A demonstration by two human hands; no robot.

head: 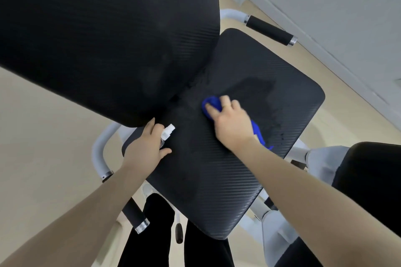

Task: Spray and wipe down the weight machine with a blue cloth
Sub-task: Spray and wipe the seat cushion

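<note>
The right hand (231, 124) presses a bunched blue cloth (211, 102) onto the black seat pad (217, 169), fingers curled over it; a tail of cloth trails out by the wrist. The pad is a rounded rectangle with a fine ribbed, carbon-weave texture, and darker damp patches lie just beyond the cloth. The left hand (148, 145) grips a small clear spray bottle (167, 133) with a white nozzle, resting at the pad's near-left edge. The tilted backrest pad (97, 34) looms close above. Foam-sleeved handles (270, 30) with chrome collars flank the white frame (98, 149).
</note>
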